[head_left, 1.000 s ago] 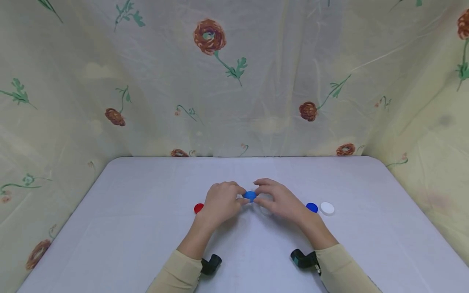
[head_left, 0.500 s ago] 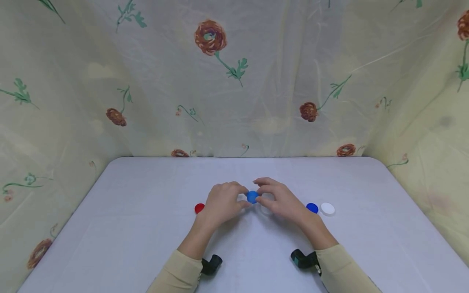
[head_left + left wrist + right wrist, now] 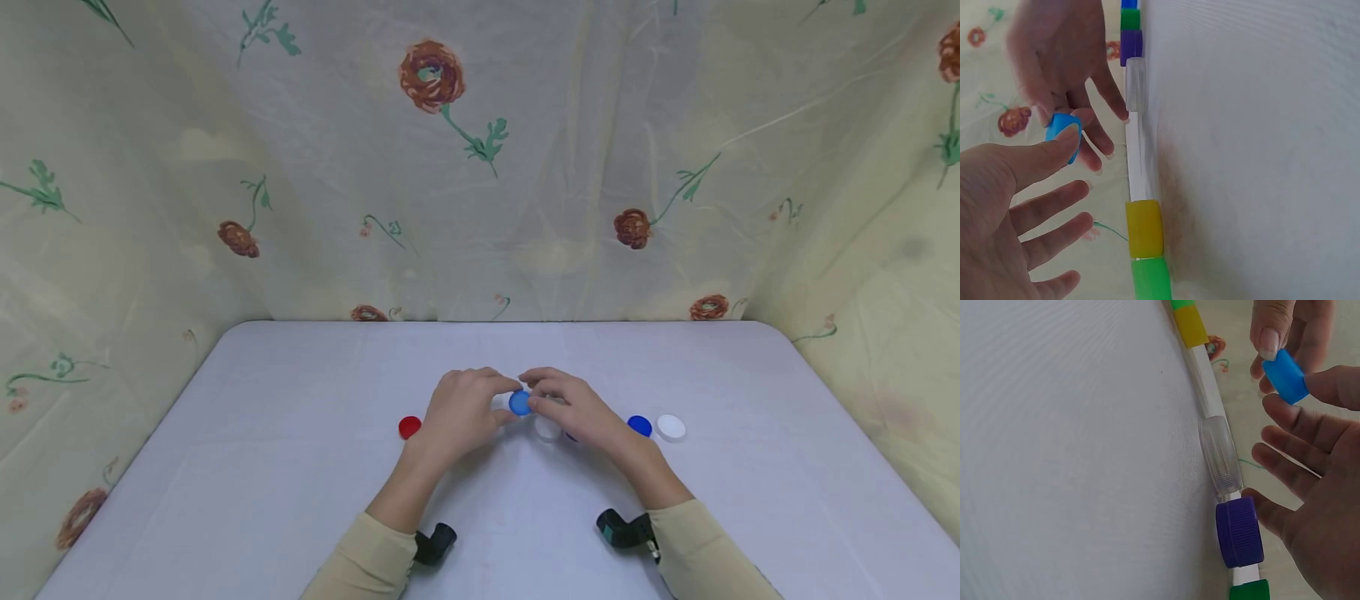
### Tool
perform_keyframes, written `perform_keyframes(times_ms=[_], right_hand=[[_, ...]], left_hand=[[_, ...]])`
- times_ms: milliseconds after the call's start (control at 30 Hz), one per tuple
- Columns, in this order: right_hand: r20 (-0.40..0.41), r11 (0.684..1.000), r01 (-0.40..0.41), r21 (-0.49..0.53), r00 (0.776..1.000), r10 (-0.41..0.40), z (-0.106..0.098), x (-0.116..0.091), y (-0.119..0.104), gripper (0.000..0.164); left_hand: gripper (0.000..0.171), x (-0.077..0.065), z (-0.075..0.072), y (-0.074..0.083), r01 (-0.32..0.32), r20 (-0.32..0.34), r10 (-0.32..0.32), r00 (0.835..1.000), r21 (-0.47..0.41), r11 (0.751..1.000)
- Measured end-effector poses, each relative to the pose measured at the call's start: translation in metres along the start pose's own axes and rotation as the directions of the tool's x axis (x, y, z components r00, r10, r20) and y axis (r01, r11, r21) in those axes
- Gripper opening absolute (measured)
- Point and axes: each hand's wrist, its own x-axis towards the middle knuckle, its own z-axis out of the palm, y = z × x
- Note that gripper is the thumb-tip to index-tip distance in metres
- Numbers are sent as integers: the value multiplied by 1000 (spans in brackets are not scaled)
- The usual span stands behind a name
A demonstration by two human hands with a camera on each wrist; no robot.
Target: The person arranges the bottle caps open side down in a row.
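Note:
A light blue bottle cap [image 3: 520,403] is held up between the two hands, above the table. My left hand [image 3: 463,410] pinches it from the left; in the left wrist view its thumb lies against the cap [image 3: 1065,134], with the other fingers spread. From the right, my right hand [image 3: 576,407] pinches the same cap by thumb and index finger, as the right wrist view shows. Below the right hand sit a clear cap [image 3: 1221,455] and a purple ribbed cap [image 3: 1239,532]. Yellow [image 3: 1145,229] and green [image 3: 1151,279] caps are near the left hand.
On the white table [image 3: 300,500], a red cap [image 3: 409,427] lies left of the left wrist. A dark blue cap [image 3: 639,426] and a white cap [image 3: 671,428] lie right of the right hand. A flowered cloth [image 3: 525,208] hangs behind the table.
The light blue cap has shifted slightly right and its round face has turned more towards the head camera. My left hand has edged right with it. More of the clear cap shows beneath the right hand.

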Motion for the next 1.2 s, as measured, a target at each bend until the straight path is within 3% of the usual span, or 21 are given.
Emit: perform_keyframes(times_ms=[400,800,1200], right_hand=[[66,999,40,19,997,-41,-1,-1,4,26],[116,995,60,-74,992,-51,-1,-1,3,21],[30,977,105,-187,994,-101,3,-1,-1,21]], left_hand=[[37,-1,0,-1,10,38,-11,999,7,1000],[38,-2,-1,-2,48,88,-47,995,-6,999],[39,-2,-1,-7,30,84,-28,996,-16,999]])
